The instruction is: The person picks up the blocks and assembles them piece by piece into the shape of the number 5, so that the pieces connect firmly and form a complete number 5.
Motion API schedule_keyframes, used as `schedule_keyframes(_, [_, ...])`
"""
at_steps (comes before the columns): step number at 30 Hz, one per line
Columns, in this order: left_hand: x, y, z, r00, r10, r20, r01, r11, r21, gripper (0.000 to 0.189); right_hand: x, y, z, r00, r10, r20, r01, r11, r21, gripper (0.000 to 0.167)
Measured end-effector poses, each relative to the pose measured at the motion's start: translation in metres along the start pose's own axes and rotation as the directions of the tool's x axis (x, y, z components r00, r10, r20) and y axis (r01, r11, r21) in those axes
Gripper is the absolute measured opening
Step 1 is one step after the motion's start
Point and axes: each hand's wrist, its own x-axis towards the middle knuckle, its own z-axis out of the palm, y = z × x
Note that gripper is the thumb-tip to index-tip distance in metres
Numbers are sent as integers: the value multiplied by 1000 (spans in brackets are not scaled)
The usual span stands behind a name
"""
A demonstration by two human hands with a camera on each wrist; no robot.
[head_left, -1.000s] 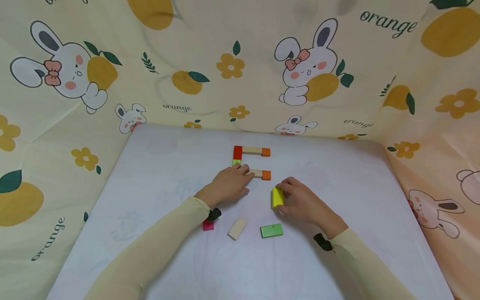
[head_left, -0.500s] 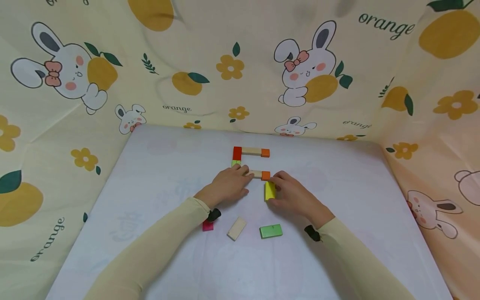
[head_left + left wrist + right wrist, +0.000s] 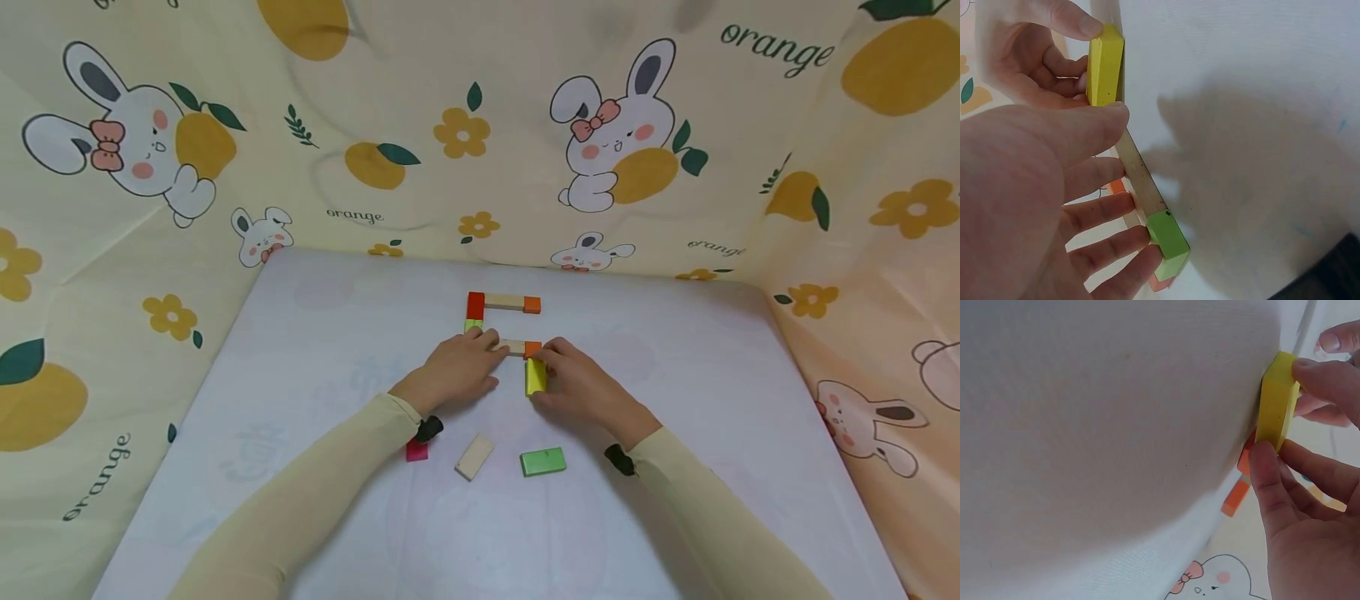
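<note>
My right hand [image 3: 592, 390] pinches a yellow block [image 3: 536, 377] between thumb and fingertips, one at each end. The block's far end is right at the near orange block [image 3: 532, 348]. My left hand [image 3: 456, 368] lies over the near left corner of a block outline, its fingertips touching a light green block [image 3: 1169, 240] and a plain wooden block [image 3: 1138, 165]. Beyond it, a red block [image 3: 476, 306] continues the left side. From there a second plain wooden block [image 3: 504, 302] runs right to a far orange block [image 3: 532, 305].
Nearer the body lie a green block [image 3: 543, 462], a loose plain wooden block [image 3: 475, 457] and a pink block [image 3: 417, 452], the last partly hidden by my left wrist. A patterned cloth [image 3: 405, 108] rises behind the white table [image 3: 337, 517].
My right hand has moved left and slightly away from the body, bringing the yellow block from the right up to the near orange block. The left hand has stayed in place.
</note>
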Motion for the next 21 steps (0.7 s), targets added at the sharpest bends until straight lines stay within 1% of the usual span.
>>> schedule_keyframes(9, [1,0,0,1000,-1,-1,1,1000,9,65,1,-2,-2,999,-28,-16,28,1000,9,59])
schedule_keyframes(15, [-1,0,-2,1000,12,-14,-12,1000,16,63,2,-2,-2,999,-28,-24,28,1000,-3,58])
schedule_keyframes(21, [-1,0,-1,1000,9,-13,-9,1000,10,64,1,-1,-2,999,-33,-21,34,999,8,58])
